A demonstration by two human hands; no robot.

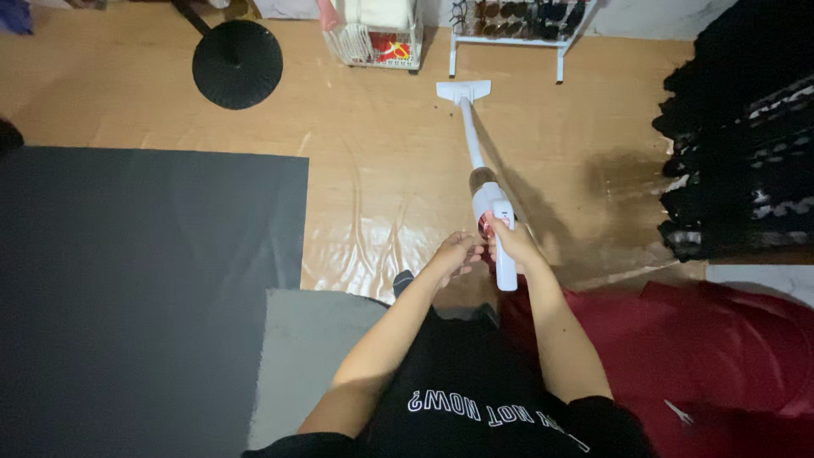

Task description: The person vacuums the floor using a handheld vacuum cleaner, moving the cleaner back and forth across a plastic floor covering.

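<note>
The person stands over a tan floor [381,144] and works a white stick vacuum [483,182]. Its long axis runs from the middle of the frame up toward the top, leaning slightly left as it goes: the handle and body sit at centre, just right of the middle, the thin white tube rises from there, and the flat white floor head [463,90] lies at the upper centre, pointing away from the person toward the top edge.

The right hand [509,242] is clenched around the vacuum's handle, fingers wrapped over the body near its red-and-white part. The left hand [458,253] sits just beside the right hand, on its left, with the fingers curled; whether it touches the vacuum or grips anything cannot be told.

A shiny, wrinkled clear sheet [373,229] covers the floor at centre, beneath the hands. A large dark grey mat [144,288] fills the left half of the frame, with a lighter grey mat [305,356] at the lower centre. A red cloth [712,356] lies at the lower right. A round black base [236,64] stands at the upper left, a white wire basket [377,42] at the top centre, a white rack [509,34] to its right, and dark clothing [746,136] along the right edge.
</note>
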